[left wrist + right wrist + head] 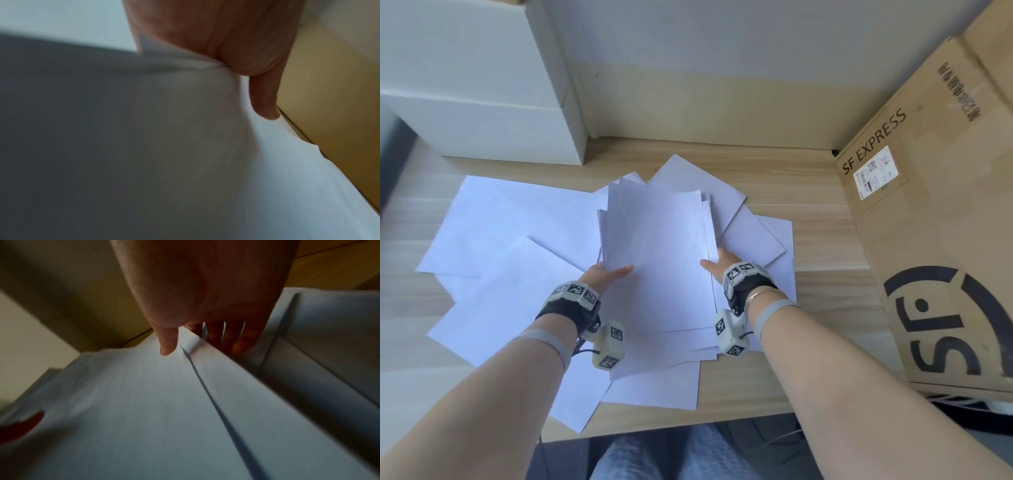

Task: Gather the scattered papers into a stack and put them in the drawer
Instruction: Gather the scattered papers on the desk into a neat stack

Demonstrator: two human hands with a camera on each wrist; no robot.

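A loose stack of white papers (657, 257) is held above the wooden desk (822, 240) at centre. My left hand (607, 274) grips its left edge, thumb on top and fingers hidden beneath; the left wrist view shows the thumb (265, 104) pressing the sheets (287, 170). My right hand (717, 265) grips the right edge, thumb (168, 344) on top of the stack (144, 402) and fingers below. More white sheets (510, 222) lie scattered on the desk under and around the stack. No drawer is in view.
A white box (482, 85) stands at the back left of the desk. A large brown SF Express carton (941, 205) fills the right side. A wall runs along the back. My knees (654, 455) show below the desk's front edge.
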